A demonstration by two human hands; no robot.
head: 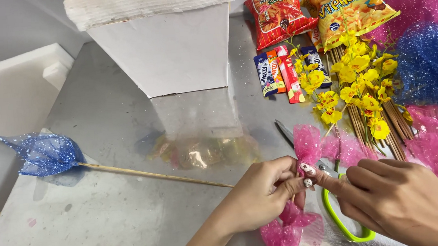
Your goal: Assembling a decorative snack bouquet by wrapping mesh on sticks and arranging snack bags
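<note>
A: So, fingers first. What are they on?

B: Left hand (267, 189) has thumb and fingers pinched shut around a bunched piece of pink glitter net (308, 145), w/ the top fanning up above the nails and more of it hanging out below the palm. Right hand (396, 198) sits just beside it; index finger and thumb close in on the same pinch pt. Looks like it grips the net there too, but can't tell for sure, the left fingers cover the contact.

A: Is a stick in it yet?

B: Can't tell. Nothing shows thru the net.

A: How far along, then?

B: I'd judge early. One piece looks finished: a blue net flower on a stick (46, 154), lying on the grey table (112, 212) well to the left, stick tip pointing toward the left hand. The pink one is only gathered, not fixed.

A: And what's left?

B: Plenty, by the look of the supplies. Green-handled scissors (341, 222) lie under the right hand, blades toward the pink net. Further out: a bundle of bare sticks (355, 129) w/ yellow fake flowers (357, 82) on top, small sachets (285, 72), two snack bags (319, 10), and piles of pink and blue net at the right edge. White foam block (165, 49) at the back.
</note>
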